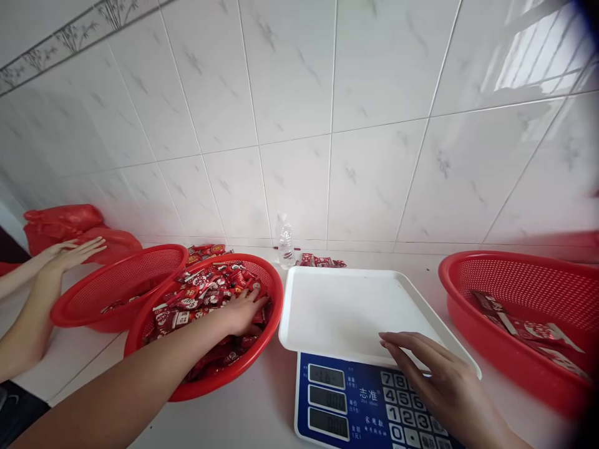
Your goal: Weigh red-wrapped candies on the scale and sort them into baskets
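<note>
My left hand [243, 310] reaches into a red mesh basket [277, 293] heaped with several small red and white candy packets [199, 292]. Its fingers lie spread on the pile, open. My right hand [435, 374] rests flat and open on the front edge of a white tray [346, 305], fingers stretched to the left. The tray sits on a blue digital scale [337, 399], and my right palm covers part of its keypad [397, 405].
A second red basket [116, 280] on the left holds a few packets, and another person's hands [70, 252] hover by it. On the right stands a third red basket [515, 274] with some packets. A small clear bottle [286, 243], loose packets [321, 260] and red bags [60, 221] lie along the tiled wall.
</note>
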Tool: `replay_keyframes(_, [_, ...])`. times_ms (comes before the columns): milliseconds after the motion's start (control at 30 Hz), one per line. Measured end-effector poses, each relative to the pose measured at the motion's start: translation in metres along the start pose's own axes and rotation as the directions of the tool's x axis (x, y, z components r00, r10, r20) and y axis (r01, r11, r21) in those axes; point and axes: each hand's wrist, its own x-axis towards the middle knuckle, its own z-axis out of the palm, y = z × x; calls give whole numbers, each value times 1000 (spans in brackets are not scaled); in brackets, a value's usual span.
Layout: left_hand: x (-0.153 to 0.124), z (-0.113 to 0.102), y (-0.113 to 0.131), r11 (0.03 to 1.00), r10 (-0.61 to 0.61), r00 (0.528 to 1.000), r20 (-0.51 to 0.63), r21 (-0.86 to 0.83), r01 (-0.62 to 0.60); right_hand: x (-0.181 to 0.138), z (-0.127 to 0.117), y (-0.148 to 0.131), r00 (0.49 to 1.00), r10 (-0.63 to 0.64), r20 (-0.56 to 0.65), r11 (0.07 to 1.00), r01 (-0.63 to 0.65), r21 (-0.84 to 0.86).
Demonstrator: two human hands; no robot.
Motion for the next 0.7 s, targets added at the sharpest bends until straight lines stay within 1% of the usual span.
replay_keyframes(100, [6,1,1,996,85,991,-100,-16,-87,0,-1,0,1000,-5,-11,1000,5,8])
replay_keyframes(167, [4,-5,-2,991,114,985,-132,-56,-123,0,-2,-1,1000,-7,-10,1000,8,19])
replay_keyframes(233, [-1,-16,-6,991,86,981,-173,-84,-102,1,-2,-1,1000,-18,-12,1000,18,24])
replay_keyframes(300, [-6,-31,-8,990,32,965,-262,-123,-66,1,-2,-1,1000,-21,-11,1000,21,23])
replay_keyframes(400, [-14,-56,-5,967,-81,910,-406,-254,-28,2,-2,0,1000,-7,-17,1000,7,21])
replay_keyframes(467, [-17,-72,2,927,-124,885,-449,-371,-59,3,-2,-1,1000,-3,-21,1000,3,19])
replay_keyframes(533, [-19,-83,14,863,-119,880,-460,-486,-138,3,-3,-1,1000,-3,-25,1000,4,17])
replay_keyframes(600, [-17,-87,31,791,-65,875,-479,-559,-247,3,-4,-2,1000,5,-21,1000,-4,17])
replay_keyframes(700, [-10,-83,62,708,47,865,-499,-595,-382,3,-5,-4,1000,13,-10,1000,-12,16])
